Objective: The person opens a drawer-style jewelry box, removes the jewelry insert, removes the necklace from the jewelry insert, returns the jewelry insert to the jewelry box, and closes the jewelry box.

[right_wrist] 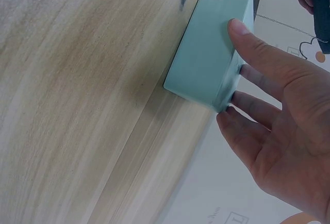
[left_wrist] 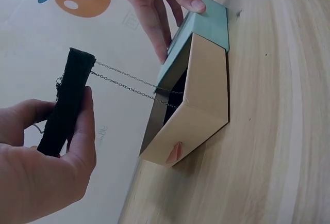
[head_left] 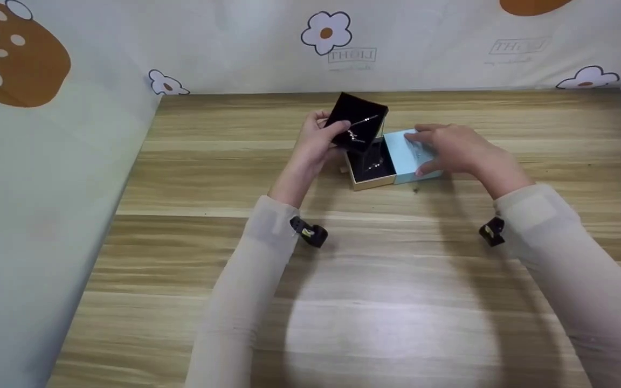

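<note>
My left hand (head_left: 315, 140) pinches a black velvet jewelry pad (head_left: 349, 108) and holds it tilted over a small box. On the pad's face lies a fine necklace (head_left: 367, 119) with small shiny pieces. Two thin chains (left_wrist: 126, 85) stretch from the pad's edge down into the gold-beige drawer (left_wrist: 206, 87), which sticks out of a light blue sleeve (head_left: 401, 153). Inside the drawer, part of a chain shows on the dark lining. My right hand (head_left: 459, 148) grips the sleeve, thumb on its near side and fingers over the top and far edge.
The box rests on a wood-grain table (head_left: 224, 172) toward its back edge. Behind and at the left hangs a pale cloth (head_left: 235, 48) printed with flowers and orange shapes. A small dark mark (head_left: 416, 189) lies on the table by the sleeve.
</note>
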`<state>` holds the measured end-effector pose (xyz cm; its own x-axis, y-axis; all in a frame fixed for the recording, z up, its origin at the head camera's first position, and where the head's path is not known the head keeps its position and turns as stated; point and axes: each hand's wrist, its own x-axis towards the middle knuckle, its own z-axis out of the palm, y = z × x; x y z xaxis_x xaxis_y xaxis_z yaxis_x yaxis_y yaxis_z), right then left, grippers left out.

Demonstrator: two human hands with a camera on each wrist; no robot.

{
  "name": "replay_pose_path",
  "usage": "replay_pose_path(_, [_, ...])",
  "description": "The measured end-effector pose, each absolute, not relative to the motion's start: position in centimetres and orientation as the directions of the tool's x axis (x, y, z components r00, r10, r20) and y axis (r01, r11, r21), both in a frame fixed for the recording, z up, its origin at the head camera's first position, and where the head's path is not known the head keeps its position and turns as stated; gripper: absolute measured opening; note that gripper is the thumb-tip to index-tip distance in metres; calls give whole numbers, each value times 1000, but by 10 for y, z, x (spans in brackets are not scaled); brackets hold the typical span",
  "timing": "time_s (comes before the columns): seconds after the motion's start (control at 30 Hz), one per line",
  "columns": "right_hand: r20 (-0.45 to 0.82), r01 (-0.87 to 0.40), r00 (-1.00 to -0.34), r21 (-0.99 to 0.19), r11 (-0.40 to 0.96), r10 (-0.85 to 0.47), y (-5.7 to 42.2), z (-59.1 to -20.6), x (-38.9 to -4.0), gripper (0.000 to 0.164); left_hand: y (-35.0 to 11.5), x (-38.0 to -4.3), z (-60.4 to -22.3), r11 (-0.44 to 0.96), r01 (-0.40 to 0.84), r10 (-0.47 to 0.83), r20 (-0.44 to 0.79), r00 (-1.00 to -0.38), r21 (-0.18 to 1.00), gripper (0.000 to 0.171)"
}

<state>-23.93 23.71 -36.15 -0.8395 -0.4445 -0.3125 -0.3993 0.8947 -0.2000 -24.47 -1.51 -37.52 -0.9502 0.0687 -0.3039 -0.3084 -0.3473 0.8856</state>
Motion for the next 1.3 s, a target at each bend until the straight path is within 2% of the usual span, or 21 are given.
replay_pose_path(0.2, [-313, -395, -841, -203, 896, -441, 237, -362, -239, 80, -14, -243, -372, -425, -302, 69, -302, -951, 853, 31])
replay_pose_path(0.43, [-316, -394, -840, -202, 897, -441, 237, -361, -239, 80, -15, -243, -370, -473, -313, 114, -296, -948, 824, 50])
replay_pose_path(0.77, [-314, -398, -839, -200, 895, -443, 237, -362, -239, 78, -13, -241, -367, -466, -333, 150, -297, -943, 820, 34])
replay_pose_path(1.17, [-317, -406, -835, -195, 893, -449, 236, -361, -240, 78, -12, -238, -364, -500, -336, 161, -296, -942, 798, 36])
replay_pose_path(1.3, [-312, -409, -835, -197, 891, -453, 235, -361, -240, 77, -12, -238, -363, -499, -340, 161, -300, -940, 797, 41])
